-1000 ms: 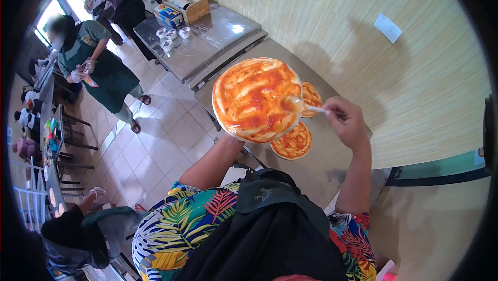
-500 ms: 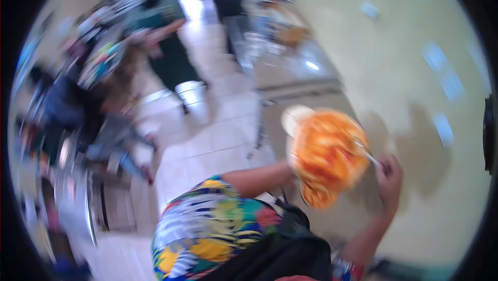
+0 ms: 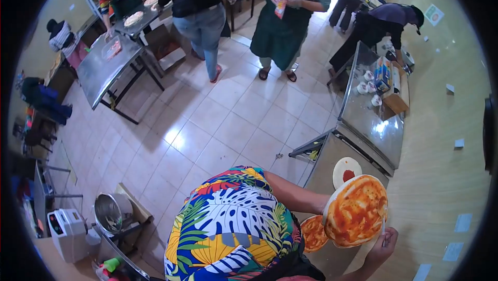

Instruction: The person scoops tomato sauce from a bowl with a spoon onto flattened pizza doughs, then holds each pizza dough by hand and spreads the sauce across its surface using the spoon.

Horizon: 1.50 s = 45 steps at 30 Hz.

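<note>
My left hand point(image 3: 323, 204) holds up a round pizza base point(image 3: 354, 212) from its left edge; the fingers are hidden behind and under the dough. Red-orange sauce covers nearly the whole top, leaving a pale rim. My right hand point(image 3: 383, 244) is closed around the handle of a spoon point(image 3: 383, 209), whose bowl rests on the sauce near the right rim. Below the lifted base, a second sauced pizza base point(image 3: 314, 233) lies partly covered on the table point(image 3: 324, 164). Beyond it sits a paler base point(image 3: 342, 169) with one patch of sauce.
A metal table point(image 3: 371, 117) with a box point(image 3: 383, 73) and small white cups adjoins mine, against the wall at right. Several people stand or work across the room. Another metal table point(image 3: 104, 76) bears dough at left. A mixing bowl point(image 3: 111, 213) stands behind me at lower left.
The view has turned and sharpened from a blur. The sauced base now appears lower and tilted, and the spoon's bowl is near its right rim. Both hands keep their hold.
</note>
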Available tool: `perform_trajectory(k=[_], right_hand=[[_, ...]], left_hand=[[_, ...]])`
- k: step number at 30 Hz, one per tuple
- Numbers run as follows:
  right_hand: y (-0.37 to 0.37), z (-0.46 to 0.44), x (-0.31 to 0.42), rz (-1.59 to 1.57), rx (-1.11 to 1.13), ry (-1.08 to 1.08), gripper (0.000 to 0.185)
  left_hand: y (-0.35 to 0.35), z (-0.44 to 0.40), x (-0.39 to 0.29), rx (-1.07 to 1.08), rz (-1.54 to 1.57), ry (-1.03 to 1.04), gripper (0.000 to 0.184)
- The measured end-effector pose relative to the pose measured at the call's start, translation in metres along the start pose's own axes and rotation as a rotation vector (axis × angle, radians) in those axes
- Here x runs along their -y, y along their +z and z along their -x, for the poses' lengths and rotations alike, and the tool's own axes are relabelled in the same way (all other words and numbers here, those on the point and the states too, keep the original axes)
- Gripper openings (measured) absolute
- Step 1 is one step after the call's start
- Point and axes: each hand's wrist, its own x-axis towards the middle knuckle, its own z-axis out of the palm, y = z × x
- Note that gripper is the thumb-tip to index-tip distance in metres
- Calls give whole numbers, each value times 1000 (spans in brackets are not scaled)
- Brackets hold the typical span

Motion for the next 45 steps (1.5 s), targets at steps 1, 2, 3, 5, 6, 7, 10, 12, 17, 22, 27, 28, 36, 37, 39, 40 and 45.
perform_trajectory(k=[1,2,3,5,6,7,10,12,17,22,27,28,36,37,39,40,45], right_hand=[[-5,5,-8,10,12,-27,10],[-9,9,-13,20,23,-54,9],[-13,13,-19,16,31,-61,9],[-17,23,-15,9,266,75,8],[-12,25,-16,9,264,84,8],[4,24,-5,-29,257,19,8],[40,15,13,-109,51,22,8],[25,14,26,84,42,55,11],[16,39,26,-24,10,217,8],[53,15,75,86,-43,183,7],[37,47,43,88,-135,287,5],[35,48,49,96,-133,290,5],[58,25,60,113,-209,138,8],[50,32,57,138,-163,186,8],[41,46,50,150,-100,226,8],[38,52,46,103,-23,256,8],[66,31,48,-14,-97,203,9]], left_hand=[[1,1,3,1,-5,-2,55],[1,0,3,0,-6,3,55],[2,0,4,1,-9,8,55],[3,1,7,0,-6,8,55],[2,1,8,-1,0,4,55],[2,0,9,-1,13,2,55],[1,-6,11,6,122,-28,55],[-7,-18,6,27,294,-59,55],[-21,-15,-17,-100,249,-109,50],[7,-6,-35,-304,106,-68,47],[-1,-5,-30,-266,118,-76,50],[-1,-4,-27,-258,108,-84,52],[-10,-2,-32,-298,106,-116,54],[-16,0,-32,-321,49,-77,54],[-26,3,-30,-346,86,-68,52],[-29,4,-28,-364,132,-73,50],[-25,9,-29,-272,127,-81,51]])
